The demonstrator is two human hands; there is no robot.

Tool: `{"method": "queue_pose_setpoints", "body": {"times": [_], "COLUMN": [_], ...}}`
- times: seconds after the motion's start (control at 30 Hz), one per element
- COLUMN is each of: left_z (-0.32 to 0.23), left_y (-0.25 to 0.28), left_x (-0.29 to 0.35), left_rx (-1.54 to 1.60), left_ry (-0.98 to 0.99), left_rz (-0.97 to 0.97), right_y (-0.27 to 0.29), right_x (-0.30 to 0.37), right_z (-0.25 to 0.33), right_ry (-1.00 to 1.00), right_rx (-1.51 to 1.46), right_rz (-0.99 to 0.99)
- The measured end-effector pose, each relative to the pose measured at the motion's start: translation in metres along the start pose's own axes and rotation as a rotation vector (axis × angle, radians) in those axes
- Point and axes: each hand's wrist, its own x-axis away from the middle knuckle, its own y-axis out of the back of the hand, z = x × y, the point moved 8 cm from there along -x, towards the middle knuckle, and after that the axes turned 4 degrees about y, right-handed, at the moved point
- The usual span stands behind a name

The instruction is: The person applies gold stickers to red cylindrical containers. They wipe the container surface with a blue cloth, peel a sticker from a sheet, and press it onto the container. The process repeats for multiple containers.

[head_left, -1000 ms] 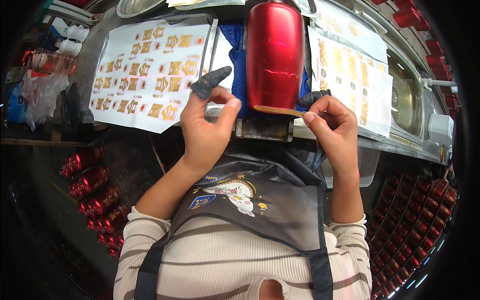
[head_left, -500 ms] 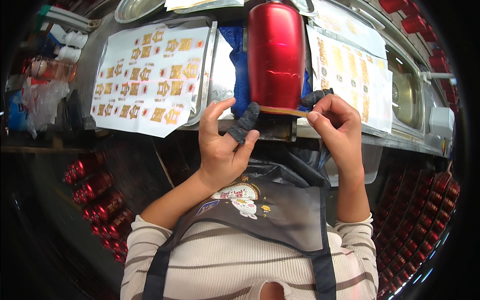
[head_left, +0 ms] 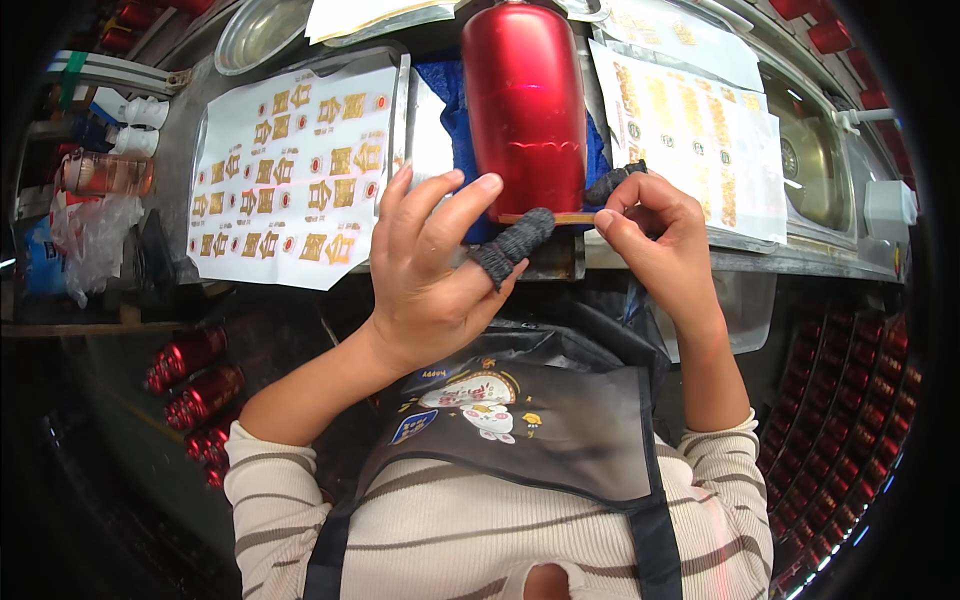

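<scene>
A glossy red metal bottle (head_left: pixel 525 110) lies with its base toward me on a blue cloth (head_left: pixel 460 130). Across its near end runs a thin gold strip (head_left: pixel 575 219). My left hand (head_left: pixel 430 265) has its fingers spread, the index in a dark grey knitted finger sleeve (head_left: pixel 515 248) touching the strip near the bottle's base; its thumb is partly hidden beneath. My right hand (head_left: pixel 668 235) pinches the strip's right end between thumb and index. That hand wears another grey finger sleeve (head_left: pixel 614 182), whose tip points toward the bottle.
White sheets of gold stickers lie on trays at the left (head_left: pixel 290 180) and right (head_left: pixel 690 140). A metal bowl (head_left: pixel 258 35) stands at the far left, a steel sink (head_left: pixel 815 150) at the right. Below the bench are rows of red cans (head_left: pixel 840 400) and more red cans (head_left: pixel 200 395).
My left index finger has moved right along the strip while the other left fingers have spread. The right hand keeps its pinch. The whole view has shifted slightly.
</scene>
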Motion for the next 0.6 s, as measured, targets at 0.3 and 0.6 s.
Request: {"method": "queue_pose_setpoints", "body": {"times": [0.3, 0.6], "left_z": [-0.016, 0.032], "left_y": [-0.022, -0.028], "left_x": [-0.034, 0.004], "left_rx": [-0.031, 0.275], "left_ry": [0.009, 0.248], "left_rz": [0.007, -0.073], "right_y": [-0.003, -0.005], "right_x": [-0.003, 0.001], "right_z": [-0.012, 0.006], "right_ry": [0.084, 0.061], "right_rx": [0.069, 0.167], "right_rz": [-0.001, 0.142]}}
